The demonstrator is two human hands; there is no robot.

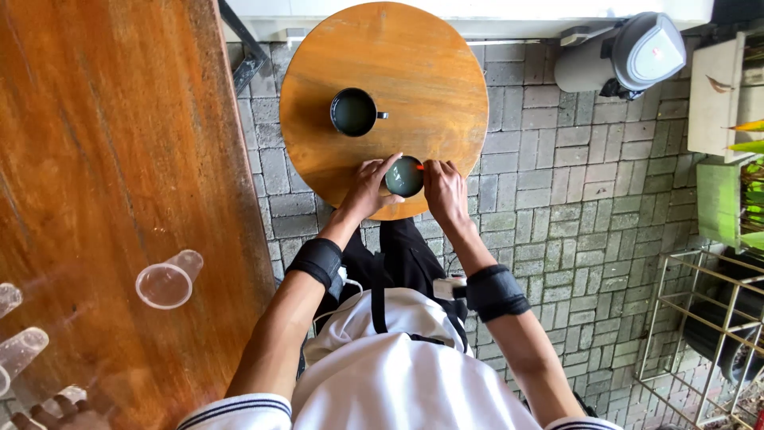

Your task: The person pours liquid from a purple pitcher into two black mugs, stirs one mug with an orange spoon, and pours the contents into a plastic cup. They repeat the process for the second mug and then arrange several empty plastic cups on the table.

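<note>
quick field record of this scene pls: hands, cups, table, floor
left hand: cupping the small green-filled cup from its left
right hand: touching the same cup from the right
second cup: dark handled mug, apart, nearer the centre
table: round wooden tabletop
floor: grey paving bricks

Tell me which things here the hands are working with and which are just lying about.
In use: left hand and right hand around the near cup, on the round table.

Lying about: dark mug, plastic cup on the long table, grey bin, wire rack.
</note>
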